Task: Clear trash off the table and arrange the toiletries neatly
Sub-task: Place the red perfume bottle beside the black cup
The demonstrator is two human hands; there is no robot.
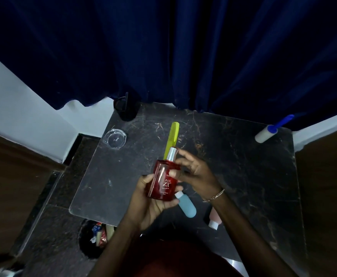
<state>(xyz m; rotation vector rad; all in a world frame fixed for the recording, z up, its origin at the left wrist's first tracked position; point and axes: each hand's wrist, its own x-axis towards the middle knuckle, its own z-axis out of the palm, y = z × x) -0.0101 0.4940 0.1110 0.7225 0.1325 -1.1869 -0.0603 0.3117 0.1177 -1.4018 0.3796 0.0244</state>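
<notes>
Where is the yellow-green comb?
In the head view the comb lies on the dark table toward the back, just behind the red bottle and right of the glass dish.

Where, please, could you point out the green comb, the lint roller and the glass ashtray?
green comb [172,134]: head view, middle of its spine.
lint roller [263,135]: head view, its white roll.
glass ashtray [108,137]: head view, bare left part of its base.

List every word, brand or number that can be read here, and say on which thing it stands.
"RED": front of the red perfume bottle.
"ZX": just below it, in larger letters.
Small print under "ZX": too small to read.
Word above "RED": mostly hidden by the thumb of the right hand, unreadable.
Wrappers in the bin: blurred, unreadable.
</notes>
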